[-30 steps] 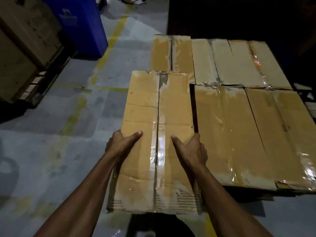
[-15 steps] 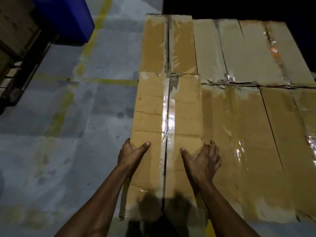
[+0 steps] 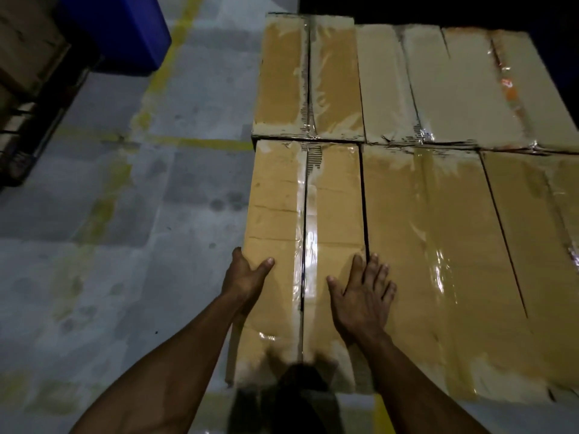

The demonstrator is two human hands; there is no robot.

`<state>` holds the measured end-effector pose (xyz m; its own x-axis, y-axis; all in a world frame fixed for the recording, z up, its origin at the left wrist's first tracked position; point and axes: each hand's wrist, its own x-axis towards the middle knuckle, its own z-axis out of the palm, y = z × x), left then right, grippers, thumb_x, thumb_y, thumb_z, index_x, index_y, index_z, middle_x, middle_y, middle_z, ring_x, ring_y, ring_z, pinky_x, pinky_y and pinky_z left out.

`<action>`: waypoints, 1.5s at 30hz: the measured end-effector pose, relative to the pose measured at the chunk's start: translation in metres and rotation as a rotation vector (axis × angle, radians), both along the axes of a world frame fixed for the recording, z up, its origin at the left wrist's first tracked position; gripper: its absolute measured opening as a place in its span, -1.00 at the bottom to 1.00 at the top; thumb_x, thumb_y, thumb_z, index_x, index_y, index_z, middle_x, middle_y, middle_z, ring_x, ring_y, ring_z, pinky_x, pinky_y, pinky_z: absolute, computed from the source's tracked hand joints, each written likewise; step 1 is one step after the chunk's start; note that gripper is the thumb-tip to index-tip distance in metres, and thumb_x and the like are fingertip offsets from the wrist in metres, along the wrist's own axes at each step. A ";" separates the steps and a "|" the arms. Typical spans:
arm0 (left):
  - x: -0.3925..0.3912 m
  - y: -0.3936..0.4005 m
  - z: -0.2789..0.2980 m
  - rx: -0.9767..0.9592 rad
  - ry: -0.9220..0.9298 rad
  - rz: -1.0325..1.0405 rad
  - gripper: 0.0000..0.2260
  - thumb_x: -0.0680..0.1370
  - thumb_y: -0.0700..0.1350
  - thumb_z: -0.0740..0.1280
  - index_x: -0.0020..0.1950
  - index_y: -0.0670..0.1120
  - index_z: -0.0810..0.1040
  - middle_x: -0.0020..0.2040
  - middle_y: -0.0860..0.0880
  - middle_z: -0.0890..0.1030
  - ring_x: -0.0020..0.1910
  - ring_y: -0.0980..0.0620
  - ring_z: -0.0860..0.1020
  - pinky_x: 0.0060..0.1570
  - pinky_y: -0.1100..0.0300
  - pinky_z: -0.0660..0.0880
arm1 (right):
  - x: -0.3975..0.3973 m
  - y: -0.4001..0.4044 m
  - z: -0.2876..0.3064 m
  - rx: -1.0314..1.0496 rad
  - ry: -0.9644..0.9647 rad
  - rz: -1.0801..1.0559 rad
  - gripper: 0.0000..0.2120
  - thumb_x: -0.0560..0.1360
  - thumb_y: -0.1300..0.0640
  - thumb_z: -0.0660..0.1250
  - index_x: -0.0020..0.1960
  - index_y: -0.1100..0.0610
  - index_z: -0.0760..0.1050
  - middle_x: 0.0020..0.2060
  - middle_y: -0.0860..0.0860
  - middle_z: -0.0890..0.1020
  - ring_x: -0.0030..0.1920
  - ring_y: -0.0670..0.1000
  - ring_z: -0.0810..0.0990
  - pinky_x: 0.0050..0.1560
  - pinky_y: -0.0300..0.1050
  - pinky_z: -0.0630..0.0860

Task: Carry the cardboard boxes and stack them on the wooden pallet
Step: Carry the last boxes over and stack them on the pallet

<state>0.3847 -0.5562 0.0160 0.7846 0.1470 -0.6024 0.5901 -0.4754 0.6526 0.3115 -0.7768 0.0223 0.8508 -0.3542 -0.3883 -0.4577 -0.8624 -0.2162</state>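
A long taped cardboard box (image 3: 332, 202) lies at the left end of a layer of similar boxes, flush against its right neighbour (image 3: 438, 245). My left hand (image 3: 247, 280) grips its left edge, thumb on top and fingers down the side. My right hand (image 3: 363, 292) lies flat on top with fingers spread, reaching across the seam onto the neighbouring box. More boxes (image 3: 391, 83) fill the row behind. The wooden pallet under the boxes is hidden.
Grey concrete floor (image 3: 103, 245) with worn yellow lines spreads to the left. A blue bin (image 3: 125, 29) stands at the top left. Beside it sit stacked cardboard boxes (image 3: 22, 42) on another pallet (image 3: 18, 133). Darkness lies behind the stack.
The box has moved forward and right until it closed the gap with its neighbour. My right hand left the box's right side and now lies flat on top. The camera came closer.
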 end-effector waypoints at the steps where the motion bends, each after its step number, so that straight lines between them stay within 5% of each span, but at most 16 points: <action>1: -0.002 0.000 0.002 0.019 -0.026 -0.022 -0.31 0.54 0.11 0.43 0.51 -0.10 0.16 0.38 -0.15 0.46 0.30 -0.22 0.48 0.19 -0.01 0.46 | -0.005 0.002 0.001 -0.007 -0.005 0.025 -0.26 0.59 -0.37 -0.15 0.62 -0.01 -0.24 0.60 0.10 -0.27 0.58 0.16 -0.32 0.53 0.20 -0.26; 6: -0.040 0.011 0.012 0.105 -0.085 -0.192 -0.15 0.49 0.10 0.47 0.58 -0.01 0.00 0.44 -0.16 0.37 0.37 -0.23 0.42 0.31 -0.23 0.44 | -0.046 0.010 0.011 -0.011 0.008 0.098 -0.30 0.62 -0.29 -0.04 0.63 -0.01 -0.15 0.62 0.11 -0.18 0.60 0.14 -0.20 0.55 0.16 -0.17; 18: -0.184 0.059 0.008 0.313 -0.026 -0.720 0.15 0.43 0.18 0.51 0.60 -0.01 -0.36 0.64 -0.10 -0.25 0.61 -0.19 0.00 0.52 -0.12 0.20 | -0.154 0.003 0.018 -0.006 0.105 0.276 0.08 0.37 -0.48 0.31 0.62 -0.10 -0.21 0.60 0.13 -0.24 0.59 0.19 -0.23 0.55 0.11 -0.15; 21: -0.190 0.057 0.004 0.381 -0.105 -0.704 0.08 0.48 0.00 0.52 0.62 -0.02 -0.31 0.65 -0.13 -0.14 0.58 -0.20 0.12 0.47 -0.12 0.29 | -0.161 0.003 0.014 -0.061 0.094 0.301 0.03 0.44 -0.31 0.39 0.61 -0.12 -0.24 0.60 0.15 -0.25 0.59 0.20 -0.21 0.54 0.08 -0.14; 26: -0.182 0.059 -0.006 0.350 -0.281 -0.605 -0.20 0.51 -0.13 0.46 0.60 -0.05 0.03 0.52 -0.16 0.27 0.37 -0.21 0.44 0.25 -0.16 0.51 | -0.157 0.008 0.010 -0.079 -0.065 0.224 -0.20 0.53 -0.01 0.42 0.61 -0.14 0.02 0.60 0.15 0.02 0.58 0.20 0.04 0.54 0.09 0.07; 33: -0.171 0.062 -0.007 0.356 -0.340 -0.610 -0.23 0.57 -0.11 0.41 0.64 -0.08 0.00 0.57 -0.15 0.24 0.44 -0.20 0.37 0.35 -0.10 0.42 | -0.154 0.011 0.009 -0.159 -0.136 0.243 -0.25 0.55 0.03 0.40 0.59 -0.14 0.06 0.55 0.20 0.15 0.48 0.21 0.27 0.39 0.10 0.32; 45: -0.165 0.058 -0.008 0.372 -0.319 -0.607 -0.26 0.48 -0.13 0.50 0.54 -0.01 0.16 0.44 -0.08 0.42 0.32 -0.12 0.49 0.23 -0.09 0.54 | -0.149 0.014 0.010 -0.221 -0.092 0.257 -0.26 0.58 0.17 0.30 0.61 -0.14 -0.01 0.55 0.24 0.13 0.48 0.24 0.23 0.41 0.11 0.28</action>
<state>0.2194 -0.4982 0.0083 0.9194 -0.2151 -0.3292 -0.0326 -0.8760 0.4812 0.1621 -0.7623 0.0326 0.9508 -0.1910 -0.2440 -0.2070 -0.9774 -0.0417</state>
